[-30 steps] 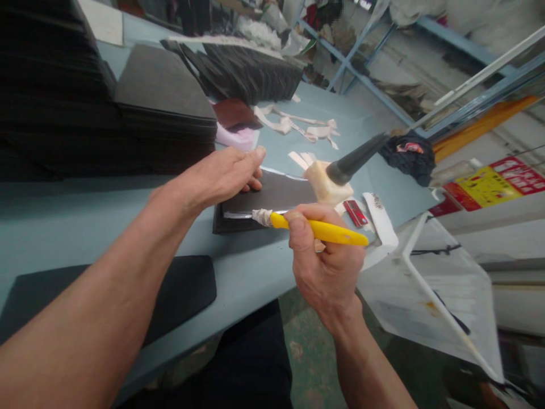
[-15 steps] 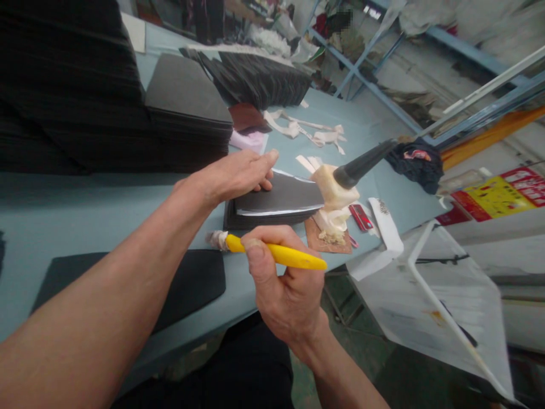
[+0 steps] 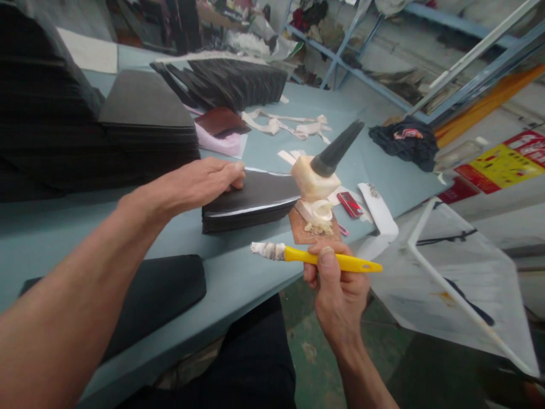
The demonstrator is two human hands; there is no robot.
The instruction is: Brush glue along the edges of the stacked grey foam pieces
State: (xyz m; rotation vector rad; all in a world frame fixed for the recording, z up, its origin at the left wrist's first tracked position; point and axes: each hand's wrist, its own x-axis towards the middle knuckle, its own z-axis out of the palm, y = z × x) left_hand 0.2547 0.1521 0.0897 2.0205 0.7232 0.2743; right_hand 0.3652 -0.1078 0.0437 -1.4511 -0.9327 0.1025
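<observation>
My right hand (image 3: 338, 284) is closed around the yellow handle of a paintbrush (image 3: 315, 258). White paste coats its bristles, which point left, above the table's front edge. My left hand (image 3: 213, 179) lies palm down on the near-left end of a stack of dark grey sheets (image 3: 255, 196), its fingers fairly straight and their tips bent down on the top sheet. White lines run along the long edges of that sheet. At the stack's right end stands a cream block (image 3: 314, 179) with a black tapered piece (image 3: 338, 149) sticking up from it.
Tall stacks of dark sheets (image 3: 147, 102) stand at left, with fanned sheets (image 3: 238, 82) behind. A dark flat piece (image 3: 166, 295) lies near the front edge. Right of the block are a small red box (image 3: 349, 204) and a white strip (image 3: 378, 210). A whitish bin (image 3: 451, 284) stands beyond the table.
My right hand has moved right with the paintbrush, away from the stack's near-left corner. My left hand stays on the stack. The view has shifted, so the table items appear further left.
</observation>
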